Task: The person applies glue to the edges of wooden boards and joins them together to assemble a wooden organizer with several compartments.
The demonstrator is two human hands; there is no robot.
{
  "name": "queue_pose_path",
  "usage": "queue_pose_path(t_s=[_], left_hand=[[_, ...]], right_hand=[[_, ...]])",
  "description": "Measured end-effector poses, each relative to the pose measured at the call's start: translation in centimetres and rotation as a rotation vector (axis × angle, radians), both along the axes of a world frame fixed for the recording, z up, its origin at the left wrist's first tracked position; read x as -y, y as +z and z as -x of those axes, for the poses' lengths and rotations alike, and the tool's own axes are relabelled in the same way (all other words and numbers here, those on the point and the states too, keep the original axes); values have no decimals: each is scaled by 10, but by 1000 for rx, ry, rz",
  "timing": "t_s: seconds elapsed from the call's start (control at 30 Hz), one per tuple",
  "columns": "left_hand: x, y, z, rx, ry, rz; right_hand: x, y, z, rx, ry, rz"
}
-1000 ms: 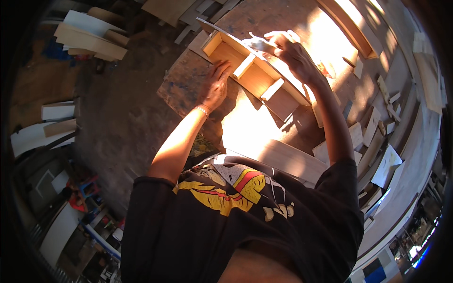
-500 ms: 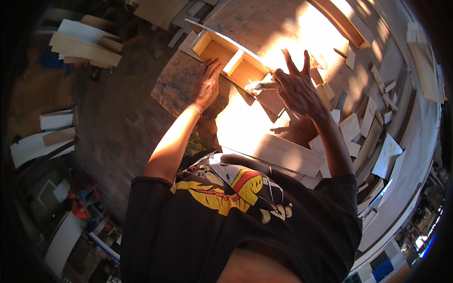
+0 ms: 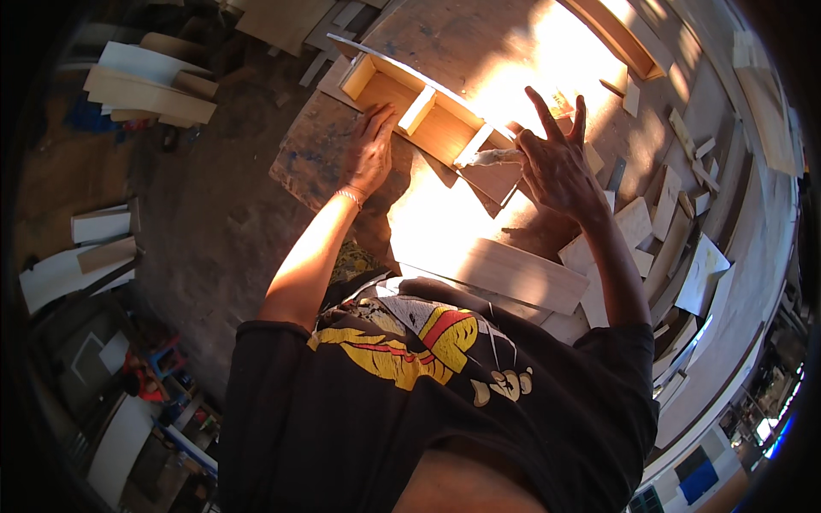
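Note:
A narrow open wooden box point(image 3: 450, 132) with a crosswise divider point(image 3: 417, 111) lies tilted across the workbench. My left hand point(image 3: 371, 152) grips its near long wall, the fingers bent over the edge left of the divider. Between the thumb and index finger of my right hand point(image 3: 554, 167) is a pale, crusted stick-like thing point(image 3: 498, 157); its exact kind does not show. The other fingers of that hand are spread upward. The stick's tip is at the box's right end piece point(image 3: 473, 145), seemingly touching it.
Small wood offcuts point(image 3: 633, 229) lie scattered right of my right arm. A wide board point(image 3: 522, 275) rests between my body and the box. Another long wooden box or frame point(image 3: 629, 43) stands at the far right, with stacked panels point(image 3: 154, 90) at the far left. Strong sunlight washes out parts of the bench.
My right hand has moved a little to the right, and the stick now points left, more level. The box and my left hand have shifted slightly left in the picture.

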State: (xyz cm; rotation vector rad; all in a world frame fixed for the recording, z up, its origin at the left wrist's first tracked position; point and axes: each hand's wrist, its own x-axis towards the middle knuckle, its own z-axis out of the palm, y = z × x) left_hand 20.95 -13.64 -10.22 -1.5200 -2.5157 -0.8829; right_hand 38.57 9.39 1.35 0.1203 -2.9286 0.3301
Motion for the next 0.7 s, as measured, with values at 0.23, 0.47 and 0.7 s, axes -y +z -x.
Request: queue_pose_path(t_s=[0.23,0.47,0.7], left_hand=[[-1,6,0,-4,-12,10],[1,1,1,4,-1,-8],[1,-3,1,9,0,-2]], right_hand=[[7,-10,24,-20,51,54],[9,-7,11,3,-14,47],[5,-7,-3,-36,-48,86]])
